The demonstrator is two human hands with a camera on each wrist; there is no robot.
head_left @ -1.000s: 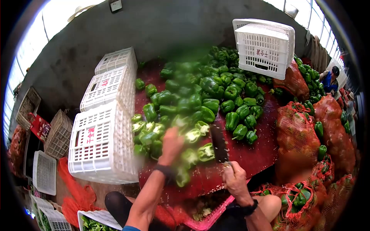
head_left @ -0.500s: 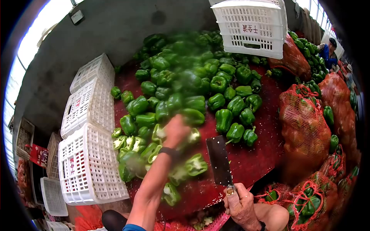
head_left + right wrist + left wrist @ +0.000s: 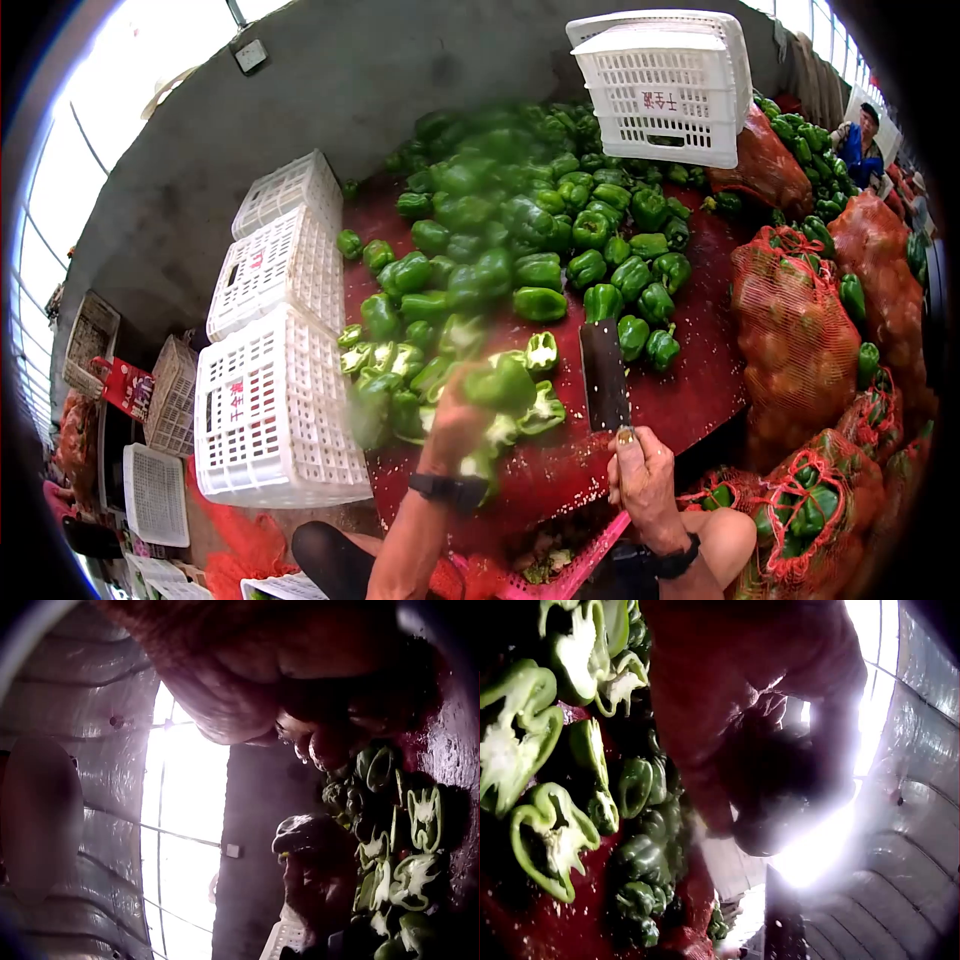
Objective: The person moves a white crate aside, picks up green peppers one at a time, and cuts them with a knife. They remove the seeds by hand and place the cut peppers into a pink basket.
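Observation:
In the head view, my left hand (image 3: 452,430) grips a whole green bell pepper (image 3: 503,386) above the cut ones. That pepper (image 3: 769,787) shows as a dark, backlit shape in the left wrist view. My right hand (image 3: 648,485) holds a dark rectangular cleaver (image 3: 603,375) by its handle, blade pointing away over the red table (image 3: 690,400). Cut pepper halves (image 3: 543,410), pale inside, lie under and around the left hand. In the right wrist view the left hand (image 3: 319,892) rises with the pepper at its top, beyond the right hand (image 3: 277,660).
A heap of whole green peppers (image 3: 560,215) covers the table's far part. White plastic crates (image 3: 280,400) line its left; another crate (image 3: 660,95) stands at the back right. Red net sacks (image 3: 795,330) fill the right side. A pink basket (image 3: 585,565) sits below the table's near edge.
My left hand has moved from reaching in among the peppers back toward me and now holds a whole pepper. The right hand keeps its grip on the cleaver. The head view has shifted.

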